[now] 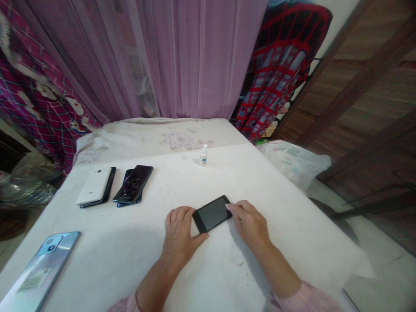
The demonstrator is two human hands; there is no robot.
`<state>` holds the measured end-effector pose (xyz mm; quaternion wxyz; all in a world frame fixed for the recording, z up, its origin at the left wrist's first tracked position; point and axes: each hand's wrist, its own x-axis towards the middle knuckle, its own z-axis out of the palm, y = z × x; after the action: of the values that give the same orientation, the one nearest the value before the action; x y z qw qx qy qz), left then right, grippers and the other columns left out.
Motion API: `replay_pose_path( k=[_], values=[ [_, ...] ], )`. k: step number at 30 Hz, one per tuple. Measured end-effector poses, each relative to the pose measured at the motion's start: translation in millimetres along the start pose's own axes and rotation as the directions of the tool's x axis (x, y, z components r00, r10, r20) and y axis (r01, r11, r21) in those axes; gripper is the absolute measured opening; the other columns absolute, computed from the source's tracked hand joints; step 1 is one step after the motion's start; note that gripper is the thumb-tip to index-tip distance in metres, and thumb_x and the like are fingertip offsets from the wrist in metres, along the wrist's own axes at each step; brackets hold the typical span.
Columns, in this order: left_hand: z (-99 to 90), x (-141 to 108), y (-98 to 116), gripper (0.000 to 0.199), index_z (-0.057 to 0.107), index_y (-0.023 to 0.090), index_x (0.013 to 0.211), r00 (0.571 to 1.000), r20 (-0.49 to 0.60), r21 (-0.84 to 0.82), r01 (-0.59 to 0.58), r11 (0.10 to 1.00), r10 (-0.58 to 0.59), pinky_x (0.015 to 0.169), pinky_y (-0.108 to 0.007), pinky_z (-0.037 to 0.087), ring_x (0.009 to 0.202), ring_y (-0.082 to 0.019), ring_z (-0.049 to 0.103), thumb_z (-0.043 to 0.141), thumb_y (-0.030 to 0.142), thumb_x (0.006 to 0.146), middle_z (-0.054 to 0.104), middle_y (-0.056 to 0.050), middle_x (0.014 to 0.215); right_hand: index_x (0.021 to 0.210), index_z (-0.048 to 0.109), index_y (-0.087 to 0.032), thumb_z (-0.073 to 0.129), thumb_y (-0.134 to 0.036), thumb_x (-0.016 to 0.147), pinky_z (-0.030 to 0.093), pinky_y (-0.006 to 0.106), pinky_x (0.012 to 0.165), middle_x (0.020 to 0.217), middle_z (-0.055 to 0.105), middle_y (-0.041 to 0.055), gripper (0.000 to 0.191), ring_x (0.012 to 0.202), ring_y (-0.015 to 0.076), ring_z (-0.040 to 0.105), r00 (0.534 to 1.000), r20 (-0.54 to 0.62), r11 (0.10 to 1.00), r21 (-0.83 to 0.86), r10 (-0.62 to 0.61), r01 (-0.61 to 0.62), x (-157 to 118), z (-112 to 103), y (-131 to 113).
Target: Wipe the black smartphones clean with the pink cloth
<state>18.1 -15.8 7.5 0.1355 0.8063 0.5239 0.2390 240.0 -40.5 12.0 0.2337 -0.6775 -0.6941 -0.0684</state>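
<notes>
White, flower-printed cloth covers a broad surface. Along its left side lie a silvery-blue phone, back up, a white-backed phone overlapping a dark one, and two crossed, dark, glossy phones, seemingly set aside so both hands have room. The left hand, moderately spread, holds the left end of a black, rectangular phone between fingers and thumb; the right hand narrowly pinches the opposite end, thumb over the screen, apparently steadying it. That phone sits slantwise near the middle, screen up. Beyond it stands a small white plastic bottle.
</notes>
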Motion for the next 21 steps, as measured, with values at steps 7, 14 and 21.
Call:
replay_pose_path(
  k=[7,14,21],
  values=[
    [-1.7,-1.3,-3.5,0.056,0.054,0.020,0.118,0.998,-0.001,-0.028,-0.059,0.998,0.059,0.106,-0.056,0.030,0.113,-0.031,0.051,0.074,0.030,0.067,0.059,-0.008,0.116,0.090,0.073,-0.024,0.045,-0.026,0.094,0.037,0.022,0.054,0.078,0.062,0.0030,0.028,0.065,0.0132,0.055,1.000,-0.001,1.000,0.013,-0.007,0.007,-5.1,3.7,-24.1],
    [-0.1,-1.1,-5.9,0.053,0.054,0.019,0.117,0.997,-0.022,-0.033,-0.068,0.997,0.068,0.105,-0.055,0.031,0.110,-0.030,0.053,0.072,0.027,0.068,0.059,-0.009,0.115,0.092,0.072,-0.025,0.044,-0.023,0.095,0.041,0.020,0.057,0.077,0.062,0.0013,0.028,0.066,0.0119,0.055,0.976,0.079,0.975,0.106,-0.205,0.196,-22.8,-0.8,-58.8],
    [-2.1,0.2,-3.8,0.052,0.056,0.020,0.114,0.998,-0.018,-0.033,-0.055,0.998,0.054,0.103,-0.055,0.033,0.108,-0.031,0.053,0.073,0.029,0.067,0.059,-0.008,0.113,0.097,0.074,-0.025,0.039,-0.026,0.095,0.040,0.022,0.053,0.081,0.064,0.0042,0.035,0.065,0.0136,0.057,1.000,0.014,1.000,0.003,-0.007,0.007,-19.9,-10.3,9.9]
  ],
)
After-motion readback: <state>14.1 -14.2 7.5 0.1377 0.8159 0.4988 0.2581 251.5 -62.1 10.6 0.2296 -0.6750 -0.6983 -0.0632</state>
